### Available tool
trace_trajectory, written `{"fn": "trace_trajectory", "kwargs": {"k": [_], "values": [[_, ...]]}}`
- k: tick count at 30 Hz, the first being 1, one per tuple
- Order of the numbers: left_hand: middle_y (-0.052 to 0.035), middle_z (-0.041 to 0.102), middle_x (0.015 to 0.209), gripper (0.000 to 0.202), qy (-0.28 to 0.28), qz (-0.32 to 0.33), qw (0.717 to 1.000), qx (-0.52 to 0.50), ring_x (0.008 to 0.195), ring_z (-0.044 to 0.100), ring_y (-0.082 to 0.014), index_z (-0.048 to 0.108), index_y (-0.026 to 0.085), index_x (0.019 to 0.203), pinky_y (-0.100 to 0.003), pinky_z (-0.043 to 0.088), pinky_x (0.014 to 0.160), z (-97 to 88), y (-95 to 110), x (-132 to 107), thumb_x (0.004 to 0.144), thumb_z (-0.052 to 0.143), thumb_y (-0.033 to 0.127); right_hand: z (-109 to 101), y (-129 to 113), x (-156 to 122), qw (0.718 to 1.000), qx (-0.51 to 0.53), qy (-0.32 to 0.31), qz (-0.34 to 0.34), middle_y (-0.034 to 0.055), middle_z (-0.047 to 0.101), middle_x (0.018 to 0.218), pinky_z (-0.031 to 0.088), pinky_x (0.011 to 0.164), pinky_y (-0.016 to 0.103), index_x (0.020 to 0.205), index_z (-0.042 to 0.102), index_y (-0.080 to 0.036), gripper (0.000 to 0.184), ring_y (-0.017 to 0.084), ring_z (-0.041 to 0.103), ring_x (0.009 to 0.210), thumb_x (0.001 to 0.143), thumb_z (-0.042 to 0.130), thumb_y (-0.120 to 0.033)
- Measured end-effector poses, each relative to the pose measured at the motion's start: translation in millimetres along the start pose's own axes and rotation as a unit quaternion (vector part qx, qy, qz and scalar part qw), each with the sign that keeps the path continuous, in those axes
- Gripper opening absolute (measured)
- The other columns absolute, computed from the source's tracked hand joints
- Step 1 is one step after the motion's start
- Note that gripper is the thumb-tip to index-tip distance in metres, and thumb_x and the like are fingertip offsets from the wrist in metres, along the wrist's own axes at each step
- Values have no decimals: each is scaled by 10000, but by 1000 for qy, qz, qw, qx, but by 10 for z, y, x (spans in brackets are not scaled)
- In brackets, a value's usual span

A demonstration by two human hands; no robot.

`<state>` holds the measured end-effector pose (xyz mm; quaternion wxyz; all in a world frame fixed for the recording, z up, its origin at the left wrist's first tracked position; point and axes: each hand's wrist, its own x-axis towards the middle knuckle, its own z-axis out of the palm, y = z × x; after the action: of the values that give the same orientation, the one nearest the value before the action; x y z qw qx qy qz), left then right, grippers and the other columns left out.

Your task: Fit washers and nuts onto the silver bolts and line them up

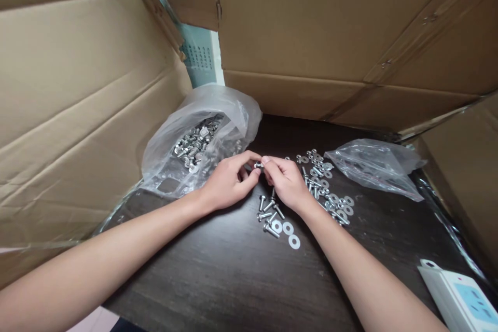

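My left hand [229,181] and my right hand [286,181] meet over a dark wooden table [218,275]. Both pinch a small metal bolt [257,165] between their fingertips. Below the hands lie a few loose bolts [268,213] and three flat washers [288,229]. More bolts, nuts and washers [324,187] are scattered just right of my right hand. A clear plastic bag [202,140] full of bolts sits open to the left of my left hand.
A second, nearly flat clear bag [375,166] lies at the right. Cardboard sheets [78,104] wall in the table on the left, back and right. A white power strip [461,295] rests at the table's front right corner.
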<state>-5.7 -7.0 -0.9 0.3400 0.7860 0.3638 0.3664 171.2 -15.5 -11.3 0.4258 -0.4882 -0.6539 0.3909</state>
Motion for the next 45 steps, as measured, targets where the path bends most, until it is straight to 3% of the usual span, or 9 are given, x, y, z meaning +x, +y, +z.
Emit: {"fn": "trace_trajectory", "kwargs": {"k": [10, 21, 29, 39, 45], "values": [[-30, 731, 908, 190, 45, -28, 999, -10, 569, 610, -85, 628, 159, 1079, -226, 517, 579, 11, 4, 1, 892, 621, 192, -42, -44, 4, 999, 40, -8, 6, -34, 480, 608, 355, 598, 306, 709, 511, -224, 231, 153, 469, 595, 912, 523, -334], [21, 708, 798, 190, 52, -52, 997, 16, 524, 531, -70, 680, 172, 1073, -221, 473, 587, 9, 2, -1, 893, 645, 222, -27, -47, 0, 1000, 22, 20, -2, -40, 480, 668, 364, 599, 302, 765, 514, -224, 146, 141, 479, 603, 875, 552, -312], [-8, 733, 830, 176, 57, -60, 997, 1, 561, 569, -85, 723, 157, 1029, -215, 477, 575, -7, 21, 13, 870, 669, 212, -13, -19, 7, 999, 21, 26, -7, -31, 512, 692, 384, 585, 291, 818, 536, -222, 63, 147, 500, 619, 818, 581, -265], [-33, 748, 863, 198, 52, -31, 998, 14, 633, 620, -112, 743, 156, 1073, -230, 526, 618, -12, 10, 16, 901, 671, 224, -12, 7, 11, 999, 26, 25, -1, -23, 533, 699, 401, 584, 287, 846, 567, -221, 73, 147, 511, 625, 848, 596, -287], [-45, 753, 900, 220, 45, -23, 999, 9, 663, 639, -122, 740, 155, 1110, -234, 536, 624, -12, 1, 4, 917, 674, 237, -23, -23, 12, 1000, 19, 25, 3, -32, 500, 636, 369, 581, 295, 761, 562, -218, 227, 142, 479, 585, 936, 545, -362]]}}
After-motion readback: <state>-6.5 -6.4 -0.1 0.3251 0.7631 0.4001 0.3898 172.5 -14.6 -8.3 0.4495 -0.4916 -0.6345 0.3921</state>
